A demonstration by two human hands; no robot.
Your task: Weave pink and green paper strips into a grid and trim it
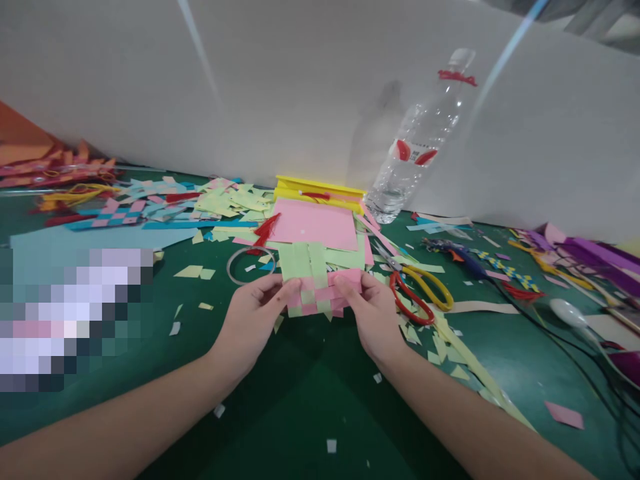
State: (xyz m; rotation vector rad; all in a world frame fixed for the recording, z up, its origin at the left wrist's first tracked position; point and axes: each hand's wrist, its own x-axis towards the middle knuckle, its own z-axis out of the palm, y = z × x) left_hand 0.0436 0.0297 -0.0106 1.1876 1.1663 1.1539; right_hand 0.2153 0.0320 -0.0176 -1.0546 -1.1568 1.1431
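Note:
A woven mat of pink and light green paper strips lies on the green table in front of me. My left hand pinches its left edge with thumb and fingers closed. At the mat's right edge my right hand grips in the same way. Long green strips run from the weave up toward a pink paper sheet.
Red and yellow scissors lie right of the mat. A clear plastic bottle leans on the white wall. A tape ring, paper scraps, a yellow box, woven strips at left and cables at right clutter the table.

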